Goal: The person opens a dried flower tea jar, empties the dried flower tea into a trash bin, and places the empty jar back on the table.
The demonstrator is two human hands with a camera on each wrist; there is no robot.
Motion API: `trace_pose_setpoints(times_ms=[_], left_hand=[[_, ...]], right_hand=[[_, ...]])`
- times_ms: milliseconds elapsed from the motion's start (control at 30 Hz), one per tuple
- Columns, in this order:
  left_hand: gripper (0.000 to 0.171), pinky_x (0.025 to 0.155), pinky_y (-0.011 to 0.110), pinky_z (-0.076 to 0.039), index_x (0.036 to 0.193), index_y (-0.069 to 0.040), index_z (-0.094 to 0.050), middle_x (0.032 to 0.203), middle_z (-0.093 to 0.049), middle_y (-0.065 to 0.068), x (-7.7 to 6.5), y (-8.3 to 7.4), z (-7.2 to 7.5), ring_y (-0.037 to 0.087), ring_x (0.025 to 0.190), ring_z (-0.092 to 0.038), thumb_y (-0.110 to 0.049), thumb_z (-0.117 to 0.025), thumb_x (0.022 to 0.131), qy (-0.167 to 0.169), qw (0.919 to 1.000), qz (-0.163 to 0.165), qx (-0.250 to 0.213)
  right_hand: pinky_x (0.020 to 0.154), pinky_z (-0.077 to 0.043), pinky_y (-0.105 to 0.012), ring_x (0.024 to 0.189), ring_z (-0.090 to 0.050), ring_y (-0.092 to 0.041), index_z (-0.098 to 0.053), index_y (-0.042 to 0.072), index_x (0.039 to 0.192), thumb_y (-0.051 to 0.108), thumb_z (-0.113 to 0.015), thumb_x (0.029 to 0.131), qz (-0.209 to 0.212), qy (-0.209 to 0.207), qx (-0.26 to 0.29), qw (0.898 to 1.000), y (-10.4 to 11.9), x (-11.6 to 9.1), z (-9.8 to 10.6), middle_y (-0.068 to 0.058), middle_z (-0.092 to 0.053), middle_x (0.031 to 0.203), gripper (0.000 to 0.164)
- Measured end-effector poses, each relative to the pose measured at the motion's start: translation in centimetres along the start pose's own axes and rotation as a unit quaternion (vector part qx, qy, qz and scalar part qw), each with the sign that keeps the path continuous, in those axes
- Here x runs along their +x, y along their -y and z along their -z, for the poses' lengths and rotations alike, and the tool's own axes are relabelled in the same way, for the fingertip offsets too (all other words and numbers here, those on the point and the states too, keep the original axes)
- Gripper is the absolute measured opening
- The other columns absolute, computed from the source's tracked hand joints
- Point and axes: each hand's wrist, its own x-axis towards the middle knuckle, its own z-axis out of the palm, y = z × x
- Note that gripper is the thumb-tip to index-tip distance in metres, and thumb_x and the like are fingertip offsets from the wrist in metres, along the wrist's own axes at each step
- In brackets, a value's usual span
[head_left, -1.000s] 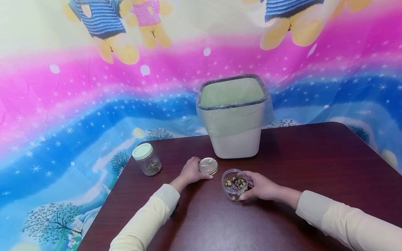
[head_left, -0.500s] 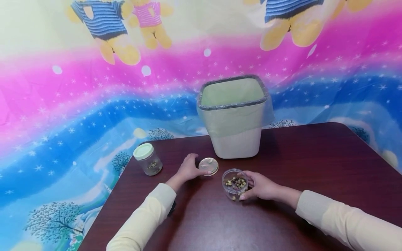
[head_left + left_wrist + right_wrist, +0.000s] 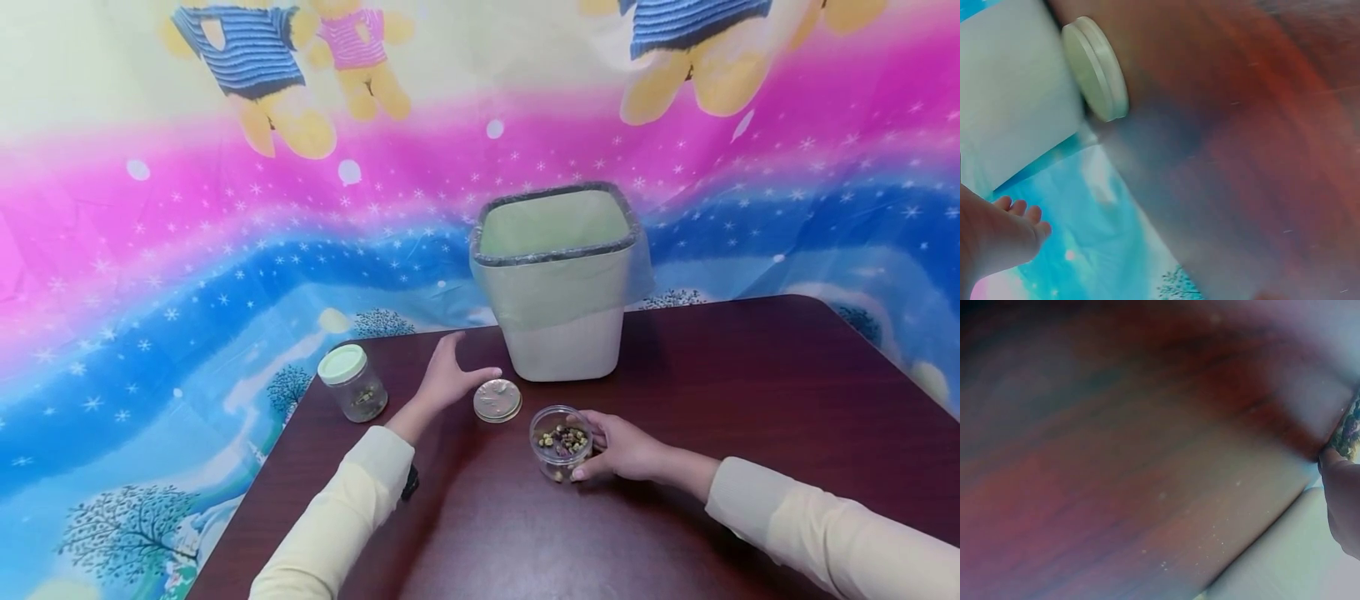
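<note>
My right hand (image 3: 626,447) grips the side of a clear round jar (image 3: 557,467) standing on the table. Small dried flower buds (image 3: 562,439) in yellow and dark tones lie inside it, and its top is uncovered. In the right wrist view only the fingers (image 3: 1342,494) and a sliver of the jar's contents (image 3: 1349,434) show at the right edge. My left hand (image 3: 444,379) holds nothing, thumb and fingers spread wide apart. Close to its thumb lies a round gold-coloured lid (image 3: 497,401), which appears in the left wrist view as a pale two-layered lid (image 3: 1099,70).
A white bin (image 3: 566,342) with a clear liner stands at the back of the dark red table (image 3: 720,375). Another clear jar (image 3: 363,400), capped with a pale green lid (image 3: 342,363), stands near the left edge. Behind hangs a printed cloth (image 3: 405,200).
My left hand has come away from the gold lid, moving back and slightly left with its fingers spreading. The lid stays on the table. My right hand and its jar have not moved.
</note>
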Motion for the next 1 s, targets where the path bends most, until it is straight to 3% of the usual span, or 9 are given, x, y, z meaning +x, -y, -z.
trace_pose_setpoints(times_ms=[367, 567, 800, 1000], left_hand=[[0.096, 0.110, 0.043, -0.030, 0.152, -0.009, -0.026, 0.153, -0.032, 0.008, 1.9, -4.1, 2.6, 0.024, 0.140, -0.029, -0.048, -0.076, 0.080, -0.019, 0.9953, -0.022, -0.093], [0.093, 0.111, 0.041, -0.028, 0.153, -0.008, -0.023, 0.155, -0.029, 0.011, 3.1, -6.2, 3.7, 0.027, 0.141, -0.027, -0.047, -0.073, 0.084, -0.020, 0.9895, -0.038, -0.138], [0.080, 0.113, 0.034, -0.024, 0.153, -0.003, -0.021, 0.156, -0.027, 0.014, 4.6, -8.2, 4.7, 0.025, 0.141, -0.027, -0.044, -0.060, 0.095, -0.030, 0.9786, -0.060, -0.195], [0.079, 0.112, 0.036, -0.029, 0.152, -0.005, -0.027, 0.155, -0.031, 0.011, 5.9, -9.1, 5.2, 0.023, 0.140, -0.031, -0.055, -0.051, 0.096, -0.036, 0.9669, -0.021, -0.252]], right_hand=[[0.104, -0.036, -0.050, 0.130, -0.038, -0.046, -0.032, -0.017, 0.139, 0.004, -0.085, 0.073, 0.003, 0.002, 0.003, 1.000, 0.5, -0.2, 0.2, -0.032, -0.042, 0.140, 0.087], [0.104, -0.037, -0.048, 0.132, -0.037, -0.045, -0.031, -0.016, 0.141, 0.006, -0.085, 0.073, -0.019, -0.004, 0.002, 1.000, 0.4, -0.3, 0.1, -0.030, -0.041, 0.142, 0.089], [0.105, -0.036, -0.048, 0.132, -0.037, -0.044, -0.033, -0.015, 0.140, 0.007, -0.085, 0.073, -0.010, -0.003, 0.005, 1.000, 0.2, -0.1, 0.2, -0.029, -0.041, 0.142, 0.088], [0.104, -0.037, -0.048, 0.131, -0.037, -0.045, -0.033, -0.015, 0.140, 0.008, -0.086, 0.072, -0.019, 0.000, 0.002, 1.000, 0.4, -0.1, 0.1, -0.029, -0.042, 0.141, 0.089]])
